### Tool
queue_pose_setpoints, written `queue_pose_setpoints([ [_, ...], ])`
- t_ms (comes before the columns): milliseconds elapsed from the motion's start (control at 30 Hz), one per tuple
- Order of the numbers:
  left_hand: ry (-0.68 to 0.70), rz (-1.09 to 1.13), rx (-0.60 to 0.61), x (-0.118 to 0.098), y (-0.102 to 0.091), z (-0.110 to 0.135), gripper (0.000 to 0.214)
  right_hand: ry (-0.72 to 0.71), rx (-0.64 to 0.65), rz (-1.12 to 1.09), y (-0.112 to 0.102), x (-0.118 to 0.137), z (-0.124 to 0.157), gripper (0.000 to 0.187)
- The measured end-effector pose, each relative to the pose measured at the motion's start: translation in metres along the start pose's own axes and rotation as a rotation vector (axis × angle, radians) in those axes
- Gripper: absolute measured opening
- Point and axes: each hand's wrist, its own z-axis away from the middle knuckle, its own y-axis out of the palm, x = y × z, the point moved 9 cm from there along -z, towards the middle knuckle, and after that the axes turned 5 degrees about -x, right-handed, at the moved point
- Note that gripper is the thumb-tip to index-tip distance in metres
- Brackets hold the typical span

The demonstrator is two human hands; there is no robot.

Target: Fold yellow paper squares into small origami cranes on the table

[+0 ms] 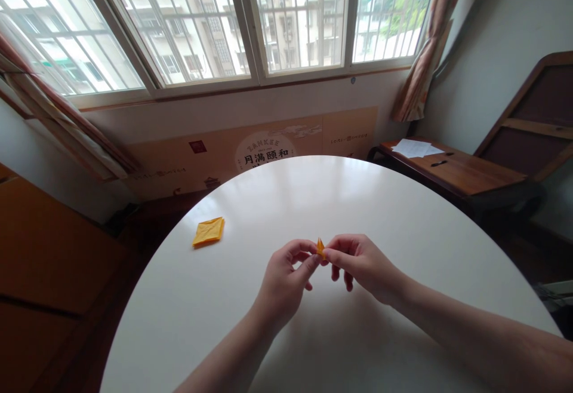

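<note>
My left hand point(286, 276) and my right hand point(358, 261) meet above the round white table point(403, 214), both pinching a tiny folded piece of orange paper point(320, 246) between thumb and fingertips. Only a small tip of that paper shows above the fingers. A second piece of orange paper point(208, 231), folded flat into a rough square, lies on the table to the left, well apart from both hands.
A wooden side table point(470, 172) with white sheets point(416, 148) stands at the right by the wall. A printed cardboard panel point(268, 148) leans under the barred windows. Wooden furniture point(40, 261) borders the left side.
</note>
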Motion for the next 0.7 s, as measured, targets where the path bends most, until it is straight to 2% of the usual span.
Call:
queue_pose_setpoints([
  [100, -0.051, 0.008, 0.014, 0.0055, 0.0006, -0.0001, 0.025, 0.003, 0.002, 0.015, -0.0003, -0.0021, -0.0004, 0.03],
  [233, -0.03, -0.052, 0.005, 0.0028, -0.0002, 0.0006, 0.021, 0.018, 0.004, 0.052, -0.0006, -0.0046, -0.0003, 0.032],
  [700, -0.008, -0.024, -0.123, 0.0023, -0.0075, 0.0026, 0.015, 0.023, 0.018, -0.018, 0.0055, -0.0036, 0.0024, 0.035],
])
